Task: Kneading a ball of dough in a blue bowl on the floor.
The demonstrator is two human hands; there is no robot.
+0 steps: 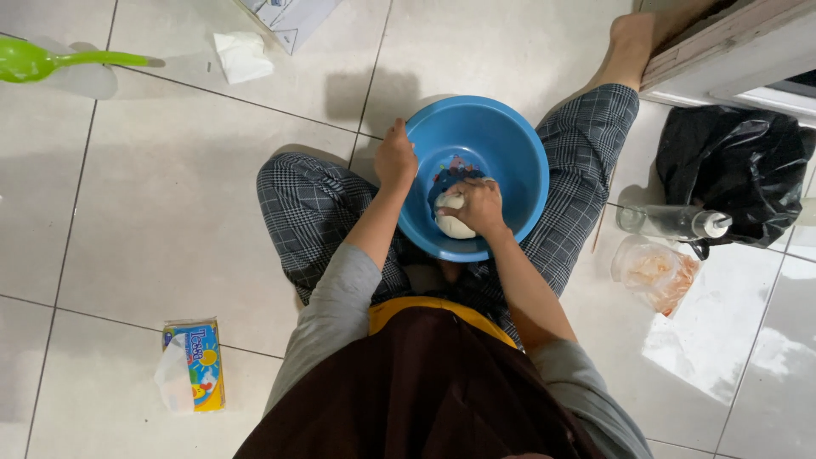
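Sitting on a shiny tiled floor (153,212) with legs in checked trousers (314,212) spread around a big blue bowl (510,144). Left hand (395,157) curled over the near-left rim of the bowl, fingers folded tight on the edge. Right hand (478,206) down inside the bowl, fingers closed and pressing on a soft white lump (453,223) that sits at the bottom, on the side near the body. Little coloured bits (449,172) lying in the bowl just behind the lump. Off to the right on the floor, a clear plastic bottle (671,221) lying on its side, just in front of a black plastic bag (735,166). Near the bottle, a clear bag with something orange inside (654,272). To the left, a small bright pack of tissues (194,364) on the floor, well apart from the bowl. Far up in the left corner, a green ladle (51,61), and near it a crumpled white tissue (242,55) and a sheet of paper (289,17). One bare foot (633,34) stretched out beside a wooden edge (722,42) at the top right.
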